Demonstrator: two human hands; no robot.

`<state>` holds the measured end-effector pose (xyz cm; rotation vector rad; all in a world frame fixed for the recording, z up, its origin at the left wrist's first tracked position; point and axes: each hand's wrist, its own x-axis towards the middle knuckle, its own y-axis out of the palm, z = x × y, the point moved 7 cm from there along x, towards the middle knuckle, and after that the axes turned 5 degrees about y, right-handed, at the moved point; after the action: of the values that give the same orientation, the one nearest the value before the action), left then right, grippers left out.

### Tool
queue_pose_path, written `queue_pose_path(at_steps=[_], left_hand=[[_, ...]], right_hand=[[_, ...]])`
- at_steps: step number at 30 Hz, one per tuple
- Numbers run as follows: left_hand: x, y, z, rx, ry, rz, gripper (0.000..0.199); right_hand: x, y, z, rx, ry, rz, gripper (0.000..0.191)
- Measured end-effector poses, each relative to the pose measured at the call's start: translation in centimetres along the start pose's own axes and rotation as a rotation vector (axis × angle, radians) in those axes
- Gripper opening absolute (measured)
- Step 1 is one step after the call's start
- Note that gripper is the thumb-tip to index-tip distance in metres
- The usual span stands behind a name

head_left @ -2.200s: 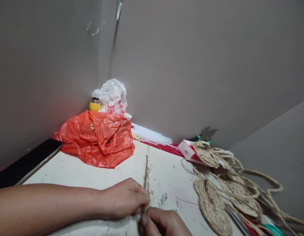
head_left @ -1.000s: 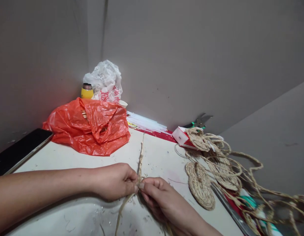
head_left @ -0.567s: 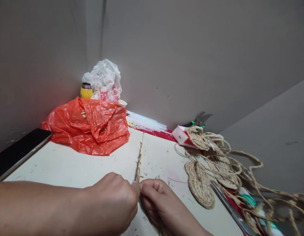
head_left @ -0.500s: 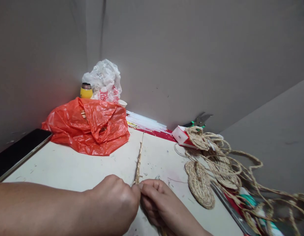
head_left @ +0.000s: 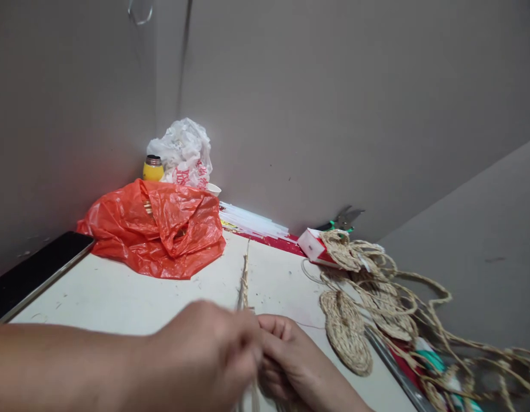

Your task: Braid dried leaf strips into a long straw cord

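A thin strand of pale, frayed fibre runs away from me over the white table. My left hand is blurred, its fingers bent close to the near part of the strand; what they hold is smeared. Beside it, touching or nearly touching, my right hand has its thumb and forefinger pinched on the fibre strand, the other fingers curled. Loose fibre ends hang below between the hands. A woven oval sole of straw cord lies to the right.
A red plastic bag sits at the back left, with a yellow jar and white bag behind. A phone lies left. White sticks, pruning shears, a red-white box and tangled cord stretch rightward.
My left hand has moved slightly right, across toward the right hand, and is now blurred. The whole view has shifted a little, with the bags and table lower in the picture.
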<state>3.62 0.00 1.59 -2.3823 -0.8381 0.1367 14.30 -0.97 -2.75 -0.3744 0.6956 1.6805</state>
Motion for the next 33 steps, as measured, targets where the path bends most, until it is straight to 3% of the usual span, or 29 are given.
queue_pose_path(at_steps=[2,3,6,8,12,16,25,29,33], left_hand=[[2.0,-3.0,1.7,-0.316,-0.177,-0.244,0.014],[2.7,-2.9,2.5,-0.487,-0.263,-0.227,0.018],[3.2,0.3,3.7,-0.837,-0.469,0.062,0.022],[2.7,1.4,3.9,-0.819,-0.493,0.162,0.025],[2.9,0.5,3.6,-0.641,-0.333,0.144,0.028],[3.6,-0.1,3.5,-0.549,-0.26,0.175,0.027],[3.0,0.8,4.0,-0.583,-0.403,0.203,0.019],[3.1,0.8,4.3,-0.533,-0.367,0.179,0.018],[3.2,0.9,4.4,-0.453,-0.329,0.177,0.018]], right_hand=[[0.0,0.0,0.1,-0.031,-0.018,-0.015,0.039],[-0.1,0.0,0.3,-0.046,-0.038,-0.024,0.04],[-0.3,0.7,1.1,-0.058,-0.134,0.01,0.041],[-0.4,1.0,1.4,-0.068,-0.149,0.042,0.04],[-0.4,0.3,1.1,-0.217,-0.069,-0.019,0.037],[-0.4,0.1,1.3,-0.359,-0.092,-0.023,0.034],[-0.7,0.3,1.8,-0.616,-0.216,-0.109,0.03],[-1.2,-0.3,2.0,-0.791,-0.251,-0.16,0.024],[-1.9,-0.7,2.4,-0.926,-0.207,-0.204,0.029]])
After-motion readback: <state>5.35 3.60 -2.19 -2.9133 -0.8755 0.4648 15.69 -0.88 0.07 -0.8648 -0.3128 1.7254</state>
